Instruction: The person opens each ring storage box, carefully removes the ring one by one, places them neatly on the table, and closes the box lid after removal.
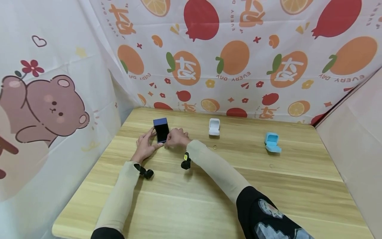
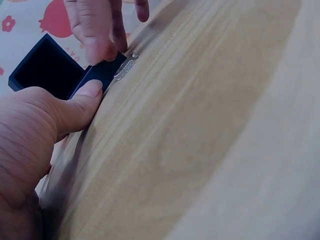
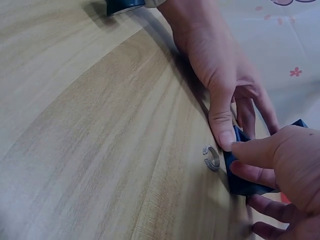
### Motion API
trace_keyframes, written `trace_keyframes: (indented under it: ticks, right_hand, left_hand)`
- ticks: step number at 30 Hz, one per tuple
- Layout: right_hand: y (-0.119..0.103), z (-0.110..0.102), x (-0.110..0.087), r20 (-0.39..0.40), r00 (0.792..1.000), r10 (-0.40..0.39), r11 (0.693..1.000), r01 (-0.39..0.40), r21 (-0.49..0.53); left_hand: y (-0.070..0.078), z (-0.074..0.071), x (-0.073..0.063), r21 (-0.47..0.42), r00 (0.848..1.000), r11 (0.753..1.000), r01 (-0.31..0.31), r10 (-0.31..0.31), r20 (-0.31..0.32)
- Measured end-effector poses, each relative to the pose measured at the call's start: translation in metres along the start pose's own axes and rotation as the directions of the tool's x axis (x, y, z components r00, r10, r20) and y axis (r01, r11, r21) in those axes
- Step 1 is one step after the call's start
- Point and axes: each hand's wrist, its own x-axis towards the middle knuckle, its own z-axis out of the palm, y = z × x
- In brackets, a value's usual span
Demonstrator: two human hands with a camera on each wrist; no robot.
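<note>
A dark blue ring box [image 1: 161, 122] stands open on the table, its black inside facing me. My left hand [image 1: 144, 146] holds it from the left; the thumb [image 2: 87, 95] lies on the front edge of the base. At the right side is my right hand [image 1: 176, 137], thumb and index finger over the base and the other fingers [image 3: 272, 209] curled outside it. Between the fingertips, the base's slot is hidden. A silver open-band ring [image 3: 212, 158] set with small stones lies on the table just in front of the box.
A white open ring box [image 1: 214, 126] stands farther right, with a small ring [image 1: 215, 147] before it. Beyond that is a light blue open ring box [image 1: 272, 142], another thin ring [image 1: 271, 165] in front. A printed curtain [image 1: 197, 66] hangs behind the wooden table [image 1: 167, 205].
</note>
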Motion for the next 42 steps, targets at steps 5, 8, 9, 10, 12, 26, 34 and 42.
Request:
trace_keyframes:
  ticks: [5,8,9,10,12,26,34,42]
  right_hand:
    - [-0.001,-0.004,0.0,-0.014,1.0,0.003,1.0,-0.003,0.0]
    - [-0.001,-0.005,0.0,-0.026,1.0,0.005,1.0,-0.005,0.005]
    - [0.0,-0.005,0.0,-0.03,1.0,0.003,1.0,-0.002,0.017]
    - [0.0,-0.005,0.0,-0.033,0.999,0.003,1.0,-0.002,0.028]
    - [0.001,-0.005,0.0,-0.038,0.999,-0.001,0.999,0.002,0.042]
    - [0.001,-0.004,0.005,-0.104,0.994,-0.043,0.992,0.054,0.113]
    - [-0.003,-0.01,-0.001,-0.11,0.994,-0.016,0.989,0.032,0.142]
    - [-0.006,-0.017,-0.011,-0.115,0.993,-0.033,0.983,0.053,0.177]
  left_hand:
    - [0.001,-0.001,0.003,-0.024,1.0,1.0,0.017,-0.017,0.001]
    - [-0.001,-0.001,0.004,-0.021,1.0,1.0,0.016,-0.016,-0.008]
    - [-0.002,0.0,0.005,-0.023,1.0,1.0,0.015,-0.015,-0.012]
    - [-0.003,0.0,0.004,-0.023,1.0,1.0,0.016,-0.016,-0.016]
    - [-0.003,0.001,0.003,-0.024,1.0,0.999,0.021,-0.022,-0.017]
    - [-0.004,0.0,0.005,-0.043,0.999,0.999,0.024,-0.025,-0.027]
    - [-0.008,0.001,0.009,-0.17,0.999,0.985,0.015,-0.023,-0.042]
    - [0.011,-0.019,0.0,-0.422,0.996,0.904,0.064,-0.087,-0.036]
